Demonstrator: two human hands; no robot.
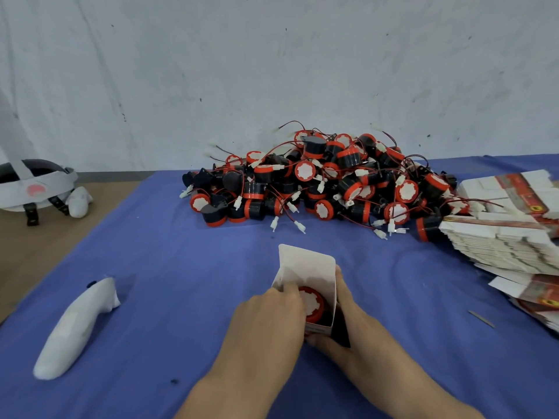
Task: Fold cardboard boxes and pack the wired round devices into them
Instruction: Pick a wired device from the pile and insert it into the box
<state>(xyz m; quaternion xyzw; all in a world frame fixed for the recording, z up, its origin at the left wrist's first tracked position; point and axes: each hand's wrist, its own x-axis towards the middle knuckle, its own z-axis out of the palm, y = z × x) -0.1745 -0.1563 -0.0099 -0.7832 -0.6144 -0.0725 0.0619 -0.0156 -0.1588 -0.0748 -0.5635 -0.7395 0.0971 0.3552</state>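
Cardboard is in both my hands: a small white box (305, 264), on my side of the big pile of devices (326, 182) and well apart from it. It is tilted with its open mouth towards me, and its top flap stands up, pointing back at the pile. My right hand (354, 322) is wrapped round the box's right wall, with the thumb curled under its near end, so that hand grips the box. My left hand (269, 322) is curled against the left wall, its fingertips (290, 290) hooked over the edge of the mouth, where they meet the red rim of the one round device (311, 303) sitting inside. That device lies with its white, toothed face up towards me and its dark body deeper in the box. I cannot see its wire.

The pile is a tangle of black-and-red round bodies, thin red leads and white plugs, heaped against the pale wall (272, 71) on the blue cloth (169, 267). Right of the pile and touching its edge lies a slumped stack of flat boxes (508, 237), white with red printed panels. A thin grey sliver (481, 319) lies on the cloth, nearer me than the pile and below that stack. Far left of the pile and nearer to me lies a long white wrapped object (75, 328). Further left, level with the pile, a white-banded headset (33, 182) sits on bare brown table (45, 243).
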